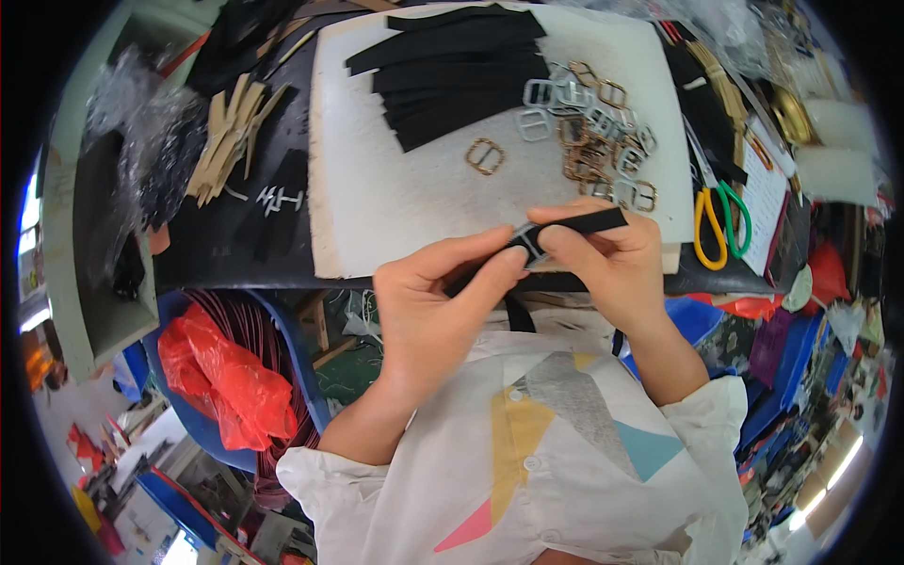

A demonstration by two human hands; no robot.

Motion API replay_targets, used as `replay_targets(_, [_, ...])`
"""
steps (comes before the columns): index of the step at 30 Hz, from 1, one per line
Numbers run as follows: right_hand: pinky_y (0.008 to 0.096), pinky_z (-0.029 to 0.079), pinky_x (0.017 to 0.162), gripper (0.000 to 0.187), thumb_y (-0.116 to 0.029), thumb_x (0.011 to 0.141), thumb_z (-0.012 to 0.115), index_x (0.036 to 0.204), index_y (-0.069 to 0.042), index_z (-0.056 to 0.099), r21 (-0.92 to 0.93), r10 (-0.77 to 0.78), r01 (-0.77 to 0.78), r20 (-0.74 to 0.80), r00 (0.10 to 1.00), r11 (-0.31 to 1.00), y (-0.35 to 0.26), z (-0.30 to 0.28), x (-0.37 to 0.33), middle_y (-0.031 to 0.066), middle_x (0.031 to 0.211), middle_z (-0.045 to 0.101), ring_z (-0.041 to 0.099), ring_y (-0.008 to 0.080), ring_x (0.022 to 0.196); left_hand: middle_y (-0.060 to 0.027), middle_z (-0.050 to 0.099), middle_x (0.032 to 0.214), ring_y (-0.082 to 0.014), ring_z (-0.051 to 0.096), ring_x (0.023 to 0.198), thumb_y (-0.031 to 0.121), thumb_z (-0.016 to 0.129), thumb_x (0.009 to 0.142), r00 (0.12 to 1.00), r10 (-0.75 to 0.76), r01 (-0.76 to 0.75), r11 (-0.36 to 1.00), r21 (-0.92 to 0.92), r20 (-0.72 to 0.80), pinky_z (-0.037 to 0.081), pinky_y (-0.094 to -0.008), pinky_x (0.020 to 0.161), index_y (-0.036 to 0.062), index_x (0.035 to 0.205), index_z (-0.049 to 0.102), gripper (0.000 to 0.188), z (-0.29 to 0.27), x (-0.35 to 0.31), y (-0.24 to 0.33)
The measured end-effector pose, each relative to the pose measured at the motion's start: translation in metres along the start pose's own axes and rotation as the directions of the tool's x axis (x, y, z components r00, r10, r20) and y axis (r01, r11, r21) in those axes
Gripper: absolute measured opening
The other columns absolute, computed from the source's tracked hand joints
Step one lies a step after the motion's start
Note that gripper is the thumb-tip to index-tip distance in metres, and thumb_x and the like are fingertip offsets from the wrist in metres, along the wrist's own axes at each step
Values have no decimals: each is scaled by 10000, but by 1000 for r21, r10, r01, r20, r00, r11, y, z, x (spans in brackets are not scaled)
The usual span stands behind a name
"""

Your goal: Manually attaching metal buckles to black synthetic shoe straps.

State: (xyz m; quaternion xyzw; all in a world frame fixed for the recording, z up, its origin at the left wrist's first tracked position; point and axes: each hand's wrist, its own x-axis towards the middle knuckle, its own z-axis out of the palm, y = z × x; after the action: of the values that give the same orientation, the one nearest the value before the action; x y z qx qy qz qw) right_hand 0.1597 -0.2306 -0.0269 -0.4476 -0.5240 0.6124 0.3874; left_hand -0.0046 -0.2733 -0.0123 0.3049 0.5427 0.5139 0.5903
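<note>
Both my hands meet over the near edge of a white board (424, 198). Between them is a black strap (595, 223) with a pale, silvery slide buckle (529, 243) on it. My left hand (438, 292) pinches the strap and the buckle's left side with thumb and finger. At the buckle's right side, my right hand (612, 264) pinches the strap, whose end sticks out past the fingers. Beyond the hands, one brown patterned buckle (485, 156) lies alone. A heap of silvery and brown buckles (589, 132) is to its right. Black strips (461, 75) lie layered at the board's far side.
Scissors (714, 226) with yellow and green handles lie right of the board, beside a written sheet (761, 198). Tan strips (229, 137) are bundled on the dark table at left. Below the table's left side stands a blue tub (311, 377) holding a red plastic bag (226, 381).
</note>
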Motion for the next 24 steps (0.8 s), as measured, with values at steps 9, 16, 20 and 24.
replay_targets(9, [246,518,701,227,-19,807,687,1030,16,663,31,-63,67,-118,991,997,2,31,6,86,922,666,633,140,784,-77,676,809,-92,610,704,9,685,801,964,171,-118,961,249,-203,485,-210,650,-47,970,680,179,-42,11,-1])
replay_targets(16, [275,482,683,170,8,774,665,943,-2,669,-580,-406,374,80,910,724,-4,3,28,107,854,665,620,202,783,-63,656,800,-206,587,779,103,732,740,476,865,16,175,984,-161,445,-316,734,59,871,713,140,-149,59,-19])
replay_targets(20, [314,485,669,170,-28,752,684,919,-10,663,-719,-587,534,216,780,445,-5,1,65,94,852,651,594,243,768,-22,625,971,-225,540,932,157,721,755,548,800,141,198,970,-243,372,-358,838,113,910,712,162,-149,58,-26])
replay_targets(24, [335,487,677,202,-78,740,699,928,-22,651,-786,-670,551,250,699,282,-6,16,108,76,866,634,570,244,787,-34,620,998,-223,541,959,153,723,754,489,859,59,142,988,-152,361,-356,866,98,921,707,176,-144,58,-22])
